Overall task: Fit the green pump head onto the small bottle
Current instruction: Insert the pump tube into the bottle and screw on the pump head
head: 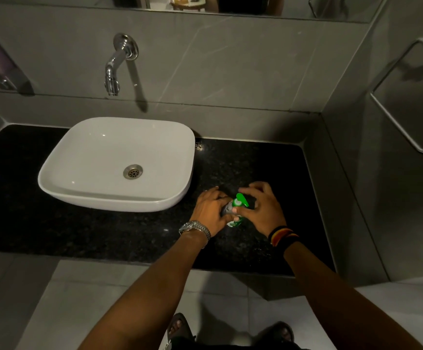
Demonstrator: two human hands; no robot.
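Note:
The small bottle (233, 223) stands on the black granite counter (104, 236), right of the basin; only a strip of its white and green label shows between my hands. The green pump head (240, 200) sits on top of the bottle, its nozzle pointing up and away from me. My left hand (211, 210) is wrapped around the bottle's left side. My right hand (262, 207) holds the pump head at its collar, thumb and fingers curled round it. The joint between pump and bottle neck is hidden by my fingers.
A white countertop basin (79, 188) stands left of my hands, under a chrome wall tap (114, 69). A grey tiled wall closes the counter on the right, with a metal towel rail (394, 122). The counter's front edge lies below my wrists.

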